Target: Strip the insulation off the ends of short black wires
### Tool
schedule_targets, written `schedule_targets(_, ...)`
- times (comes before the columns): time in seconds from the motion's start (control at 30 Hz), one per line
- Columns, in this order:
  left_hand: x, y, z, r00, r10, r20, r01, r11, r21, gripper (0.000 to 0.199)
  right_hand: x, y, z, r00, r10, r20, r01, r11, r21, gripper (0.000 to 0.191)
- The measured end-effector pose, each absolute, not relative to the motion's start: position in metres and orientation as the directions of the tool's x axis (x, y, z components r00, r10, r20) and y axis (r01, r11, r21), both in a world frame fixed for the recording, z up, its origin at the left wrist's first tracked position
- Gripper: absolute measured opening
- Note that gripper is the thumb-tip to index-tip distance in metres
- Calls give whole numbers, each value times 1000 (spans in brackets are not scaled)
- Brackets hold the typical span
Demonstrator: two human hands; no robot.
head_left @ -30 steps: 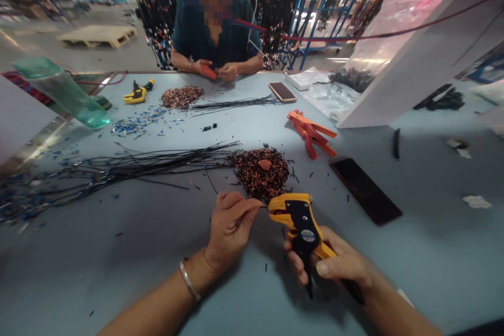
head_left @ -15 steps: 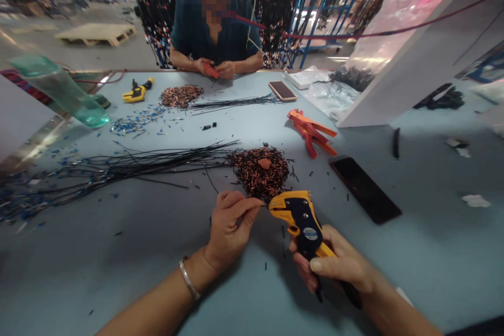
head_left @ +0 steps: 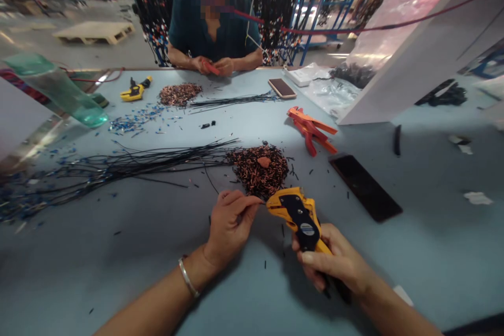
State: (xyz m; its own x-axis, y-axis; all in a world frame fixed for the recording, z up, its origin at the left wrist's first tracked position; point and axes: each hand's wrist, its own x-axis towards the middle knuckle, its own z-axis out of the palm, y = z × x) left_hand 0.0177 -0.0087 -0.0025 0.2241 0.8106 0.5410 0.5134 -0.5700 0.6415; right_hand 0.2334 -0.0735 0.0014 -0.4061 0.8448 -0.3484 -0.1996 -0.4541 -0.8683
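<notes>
The right hand grips the yellow and black wire stripper tool. The left hand pinches a thin black wire at the tool's tip, above the light blue desk.

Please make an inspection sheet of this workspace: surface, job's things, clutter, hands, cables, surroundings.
Surface: blue table, strewn with small black offcuts.
Job's things: yellow wire stripper; heap of copper-coloured pieces; bundle of black wires.
Clutter: orange tool, dark phone, second phone, blue bits.
Hands: right hand grips the stripper's handles; left hand pinches something small at its nose.
Cables: red cable overhead.
Surroundings: a person works opposite; hanging wire racks behind.
</notes>
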Motion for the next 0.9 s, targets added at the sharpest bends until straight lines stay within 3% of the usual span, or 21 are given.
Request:
schedule_targets(0.33, 22, -14, 1, 210, 791, 575, 384, -607, 696, 13, 234, -74, 13, -357, 853, -381, -375, -505, -778, 30)
schedule_targets(0.53, 25, -14, -3, 239, 762, 601, 435, -638, 635, 18, 237, -67, 16, -411, 817, -404, -475, -570, -670, 29)
schedule_targets(0.7, 22, -13, -6, 274, 739, 616, 484, -659, 576, 21, 241, -64, 17, -401, 815, -418, -481, -575, -662, 27)
schedule_targets(0.8, 18, -13, -8, 232, 752, 617, 501, -636, 587, 21, 256, -61, 21, -278, 864, -419, -531, -502, -683, 22)
schedule_targets(0.9, 18, -12, -9, 122, 784, 609, 511, -576, 638, 18, 270, -56, 24, -34, 932, -362, -638, -299, -710, 18)
